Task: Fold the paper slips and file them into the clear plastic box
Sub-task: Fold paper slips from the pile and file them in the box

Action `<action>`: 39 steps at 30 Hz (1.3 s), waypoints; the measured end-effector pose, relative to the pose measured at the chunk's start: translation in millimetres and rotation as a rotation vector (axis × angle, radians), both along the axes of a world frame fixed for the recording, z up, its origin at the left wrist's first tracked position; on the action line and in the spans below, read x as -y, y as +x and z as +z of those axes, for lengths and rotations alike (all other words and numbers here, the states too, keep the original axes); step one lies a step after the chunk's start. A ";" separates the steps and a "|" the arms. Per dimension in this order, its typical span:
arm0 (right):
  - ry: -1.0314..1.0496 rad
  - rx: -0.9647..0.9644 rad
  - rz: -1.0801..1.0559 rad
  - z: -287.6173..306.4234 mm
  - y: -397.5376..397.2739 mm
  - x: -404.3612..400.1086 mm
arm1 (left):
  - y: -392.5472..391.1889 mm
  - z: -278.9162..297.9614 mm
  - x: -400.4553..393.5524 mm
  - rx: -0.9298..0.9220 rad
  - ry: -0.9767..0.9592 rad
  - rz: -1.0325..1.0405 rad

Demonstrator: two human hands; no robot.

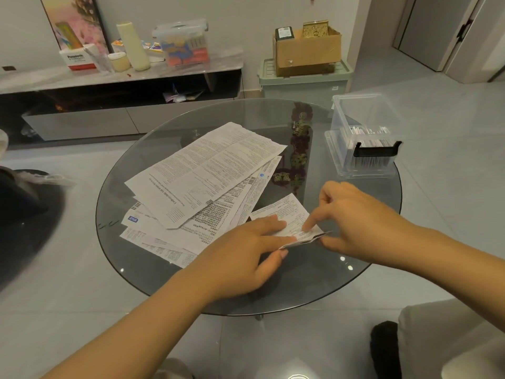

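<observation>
**A:** Status on the slip?

**B:** I've got one small printed slip [284, 217] at the near edge of the round glass table [169, 274], mid-fold. Left hand [240, 255] lies on it, fingers straight and flat on top, thumb under the near edge. Right hand [352, 220] has the index finger down on the paper; its thumb looks tucked under the lifted flap, other fingers loosely curled.

**A:** How do you want to finish the fold?

**B:** I'd keep the left fingers pinning it flat, bring the flap over until the edges match, then run the right index along the crease. Paper looks thin and rumpled at the near edge, so I reckon a skewed crease is the risk.

**A:** Destination?

**B:** Clear plastic box [363, 124] at the far right of the table, open, sitting on what looks like its lid, with folded slips standing in it already. Well apart from the hands.

**A:** Anything in the way?

**B:** Pile of unfolded leaflets [207, 170] just left of the slip, its lower corner touching it. Path to the box crosses bare glass only.
</observation>
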State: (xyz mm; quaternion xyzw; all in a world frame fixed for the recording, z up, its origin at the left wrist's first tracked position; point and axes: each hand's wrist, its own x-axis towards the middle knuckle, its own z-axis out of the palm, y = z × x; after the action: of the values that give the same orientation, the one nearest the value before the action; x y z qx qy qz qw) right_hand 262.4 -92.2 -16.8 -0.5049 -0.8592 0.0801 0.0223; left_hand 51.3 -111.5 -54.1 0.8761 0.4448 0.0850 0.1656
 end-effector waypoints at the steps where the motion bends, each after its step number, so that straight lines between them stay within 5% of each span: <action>1: -0.011 -0.016 0.038 -2.4 0.0 -1.1 | -1.0 -0.6 0.8 0.021 -0.010 -0.004; 5: -0.035 -0.077 0.137 -13.5 -3.0 -5.9 | -1.1 -2.9 1.3 0.107 -0.015 0.022; 12: -0.036 -0.293 -0.076 -19.5 -14.2 -12.0 | 5.4 -2.5 1.7 0.381 0.066 0.336; 18: -0.141 -0.430 -0.203 -29.8 -22.3 -19.5 | 6.7 -12.5 -7.3 0.272 0.031 0.550; 26: -0.173 -0.301 -0.222 -26.9 -16.5 -23.5 | 3.1 -9.3 -11.6 0.140 0.082 0.349; 32: -0.068 -0.388 -0.208 -30.3 -14.3 -22.0 | 1.1 -11.9 -7.6 0.044 0.115 0.215; 35: 0.253 -0.262 0.024 -36.0 -13.2 -13.7 | 0.5 -5.9 -2.5 0.043 0.057 0.214; 39: 0.089 -0.167 0.115 -30.1 -12.1 4.5 | -1.1 -2.5 -1.2 -0.008 -0.034 0.158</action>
State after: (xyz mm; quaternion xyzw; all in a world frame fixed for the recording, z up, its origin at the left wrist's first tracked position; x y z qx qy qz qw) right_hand 250.2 -96.7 -46.9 -0.4447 -0.8846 0.0851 0.1117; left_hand 50.2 -110.3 -56.6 0.8358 0.5145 0.0866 0.1713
